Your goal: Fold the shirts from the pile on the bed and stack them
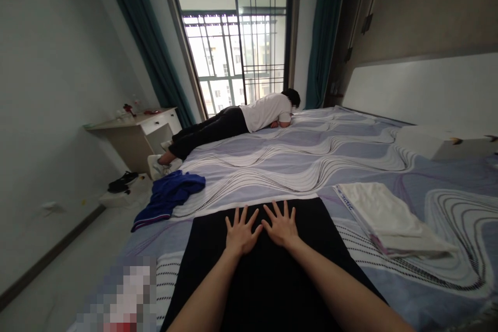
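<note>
A black garment (pixel 264 280) is spread flat on the bed in front of me, with a thin pale strip along its far edge; its exact kind I cannot tell. My left hand (pixel 241 233) lies palm down on it near that far edge, fingers spread. Beside it, my right hand (pixel 282 225) presses flat on the same black cloth, also with fingers apart. The two thumbs nearly meet. To the right rests a folded white garment (pixel 389 212) with blue lettering on its edge. A crumpled blue garment (pixel 171 194) is at the left.
Another person (pixel 268 111) lies across the far side of the bed (pixel 288 166). A small desk (pixel 132 124) stands at the left by the window (pixel 233 46). White boxes (pixel 447 140) sit by the headboard (pixel 424 88). A blurred patch covers something at the lower left.
</note>
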Tool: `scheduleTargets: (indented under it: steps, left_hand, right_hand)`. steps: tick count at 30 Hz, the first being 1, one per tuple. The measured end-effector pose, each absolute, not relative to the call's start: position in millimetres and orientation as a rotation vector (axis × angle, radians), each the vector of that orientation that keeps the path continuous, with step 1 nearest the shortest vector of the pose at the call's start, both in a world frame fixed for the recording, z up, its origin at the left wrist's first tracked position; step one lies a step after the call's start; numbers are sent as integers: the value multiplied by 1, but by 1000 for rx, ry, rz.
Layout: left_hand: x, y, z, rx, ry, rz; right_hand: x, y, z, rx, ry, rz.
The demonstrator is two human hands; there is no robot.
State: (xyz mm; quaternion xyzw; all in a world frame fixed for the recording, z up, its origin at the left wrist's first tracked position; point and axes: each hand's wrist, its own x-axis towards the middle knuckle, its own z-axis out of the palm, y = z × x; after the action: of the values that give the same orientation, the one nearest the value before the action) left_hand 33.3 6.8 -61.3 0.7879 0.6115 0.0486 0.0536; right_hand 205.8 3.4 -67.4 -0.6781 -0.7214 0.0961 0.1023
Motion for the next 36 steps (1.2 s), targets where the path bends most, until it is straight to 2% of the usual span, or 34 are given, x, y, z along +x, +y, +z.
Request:
scheduleTargets:
  steps: [6,14,21,30,33,36]
  left_hand:
    - [25,28,-63,2375,1907,177]
    - [-60,51,-59,2157,2207,128]
    - [-112,55,-66,2202,2211,118]
    - [-143,22,-74,2188,2292,92]
    - [-147,0,-69,2180,2277,74]
    - [-147,-33,-65,2135,2221,208]
  right_hand:
    - [220,29,-65,-2014,-2161,283]
    - [333,42,-73,-2287,-1969,178]
    - [393,42,-84,-2265,-2000,193]
    - [434,8,-101,-2197,-2049,40]
    - [440,-14,-100,-2122,-2029,126]
    - [439,-45,-94,-2063,-1885,318]
